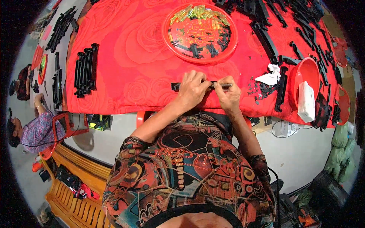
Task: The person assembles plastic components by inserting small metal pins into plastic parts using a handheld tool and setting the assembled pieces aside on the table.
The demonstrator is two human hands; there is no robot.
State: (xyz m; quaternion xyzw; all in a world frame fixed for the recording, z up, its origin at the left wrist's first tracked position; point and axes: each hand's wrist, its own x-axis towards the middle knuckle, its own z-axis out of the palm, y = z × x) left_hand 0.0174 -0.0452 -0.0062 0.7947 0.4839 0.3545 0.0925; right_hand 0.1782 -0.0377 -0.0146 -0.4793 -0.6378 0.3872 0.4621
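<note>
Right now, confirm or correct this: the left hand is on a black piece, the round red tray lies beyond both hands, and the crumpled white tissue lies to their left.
Wrong side: the head view shows the crumpled white tissue to the right, past the right hand. The rest stands.

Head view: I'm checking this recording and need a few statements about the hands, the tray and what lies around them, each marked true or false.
1. The left hand is on a black part at the red cloth. True.
2. The right hand lies wide open, far from the left hand. False: its fingers pinch a slim dark piece, close beside the left hand.
3. A round red tray stands on the red cloth, beyond the hands. True.
4. The yellowish pieces lie mainly along the tray's near edge. False: they lie mainly along its far side.
5. A crumpled white tissue lies to the right of the right hand. True.
</note>
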